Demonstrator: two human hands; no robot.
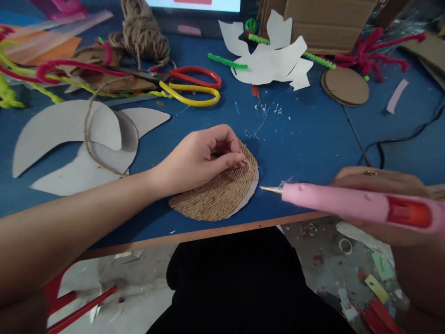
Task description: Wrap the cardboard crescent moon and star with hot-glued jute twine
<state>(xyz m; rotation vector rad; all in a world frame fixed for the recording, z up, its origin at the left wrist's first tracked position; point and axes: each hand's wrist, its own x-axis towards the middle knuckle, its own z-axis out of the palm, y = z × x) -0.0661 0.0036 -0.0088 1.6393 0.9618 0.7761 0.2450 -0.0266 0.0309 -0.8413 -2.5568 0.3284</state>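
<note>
Fingertips [240, 160] of left hand [198, 160] are pressed together in a pinch at the upper right edge of jute twine coil [215, 197]; exact strand pinched cannot be told. Remaining fingers are curled over, not spread. Coil is wound in tight rows and is seen at frame centre, laid flat on half-round card [251, 197], whose pale edge shows along the right side. Both are placed near front edge of blue table [295, 157].

Pink hot glue gun [333, 200] is gripped in right hand [378, 178] at right of frame, with fingers wrapped around the body, though partly hidden. Ring [370, 172] is worn on one finger. Metal nozzle [271, 189] is pointed left toward card, just apart from it.

White specks and threads [264, 116] are scattered above coil. Grey card cutouts [66, 134] lie at left, with twine strand [86, 125] looped over them. Scissors [194, 86] with red and yellow handles are placed at upper centre, twine ball [144, 32] at top, white paper cutout [271, 60] at upper right of centre, and cardboard disc [346, 86] further right. Red pipe cleaners [368, 55] are bunched at upper right.
</note>
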